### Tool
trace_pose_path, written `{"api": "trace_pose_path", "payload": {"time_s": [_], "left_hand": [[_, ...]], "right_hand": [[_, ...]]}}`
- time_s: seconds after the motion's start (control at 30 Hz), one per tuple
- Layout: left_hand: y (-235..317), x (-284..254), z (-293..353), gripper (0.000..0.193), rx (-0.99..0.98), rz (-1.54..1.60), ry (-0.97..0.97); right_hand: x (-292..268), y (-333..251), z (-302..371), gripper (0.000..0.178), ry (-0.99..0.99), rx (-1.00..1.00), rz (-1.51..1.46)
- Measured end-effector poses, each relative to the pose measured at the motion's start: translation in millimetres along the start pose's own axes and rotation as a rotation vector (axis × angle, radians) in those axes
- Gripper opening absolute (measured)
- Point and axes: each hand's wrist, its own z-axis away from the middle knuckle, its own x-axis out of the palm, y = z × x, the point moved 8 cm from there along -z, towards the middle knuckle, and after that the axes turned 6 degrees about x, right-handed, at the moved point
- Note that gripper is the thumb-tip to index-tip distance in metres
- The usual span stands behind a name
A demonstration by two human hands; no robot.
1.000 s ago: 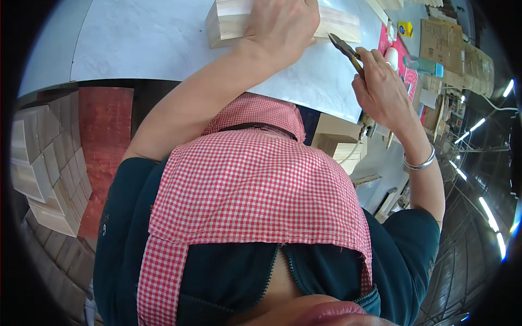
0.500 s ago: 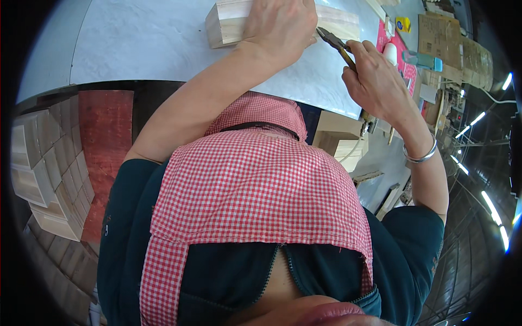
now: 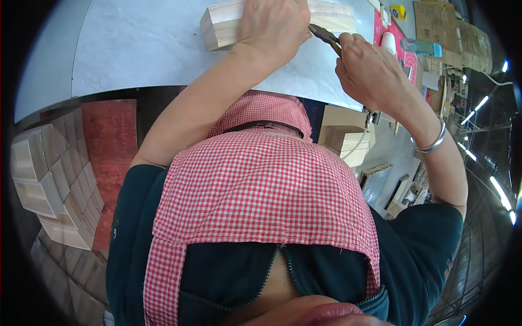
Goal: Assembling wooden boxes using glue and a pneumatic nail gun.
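Note:
A pale wooden block-like piece (image 3: pixel 222 24) lies lengthwise on the light grey marbled tabletop at the top of the view. My left hand (image 3: pixel 273 27) is closed over its middle; the fingertips are partly hidden behind the hand and the upper edge. In my right hand (image 3: pixel 372 69) is a pair of pliers (image 3: pixel 324 35) with dark jaws and yellowish handles, the fingers wrapped round them. The jaws point left and reach close to the fingers of my left hand, beside the wood. Whether they grip anything there I cannot make out.
Stacked wooden boxes (image 3: pixel 46 179) stand at the left beside a reddish-brown board (image 3: pixel 111 163). Right of the wood lie a pink mat (image 3: pixel 409 60), a white bottle-like object (image 3: pixel 388 42) and a blue-green container (image 3: pixel 424 47). Cardboard boxes (image 3: pixel 437 27) stand farther right.
My right hand and the pliers have shifted slightly left, closer to my left hand. The left hand keeps its hold on the wood. The whole view has tilted a little.

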Motion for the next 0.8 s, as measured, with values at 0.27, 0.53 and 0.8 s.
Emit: {"api": "trace_pose_path", "payload": {"time_s": [0.27, 0.53, 0.8], "left_hand": [[-3.0, 14.2, 1.6, 0.04, -0.013, 0.068, -0.089], [-0.4, -15.9, 1.3, 0.042, 0.062, -0.043, 0.112], [-5.1, 8.1, -0.3, 0.045, -0.032, 0.086, -0.171]], "right_hand": [[10.6, 6.9, -4.0, 0.013, -0.158, 0.146, 0.021], [62.6, 19.5, 4.8, 0.015, -0.15, 0.316, -0.973], [41.9, 27.7, 7.2, 0.016, 0.089, 0.17, -0.564]]}}
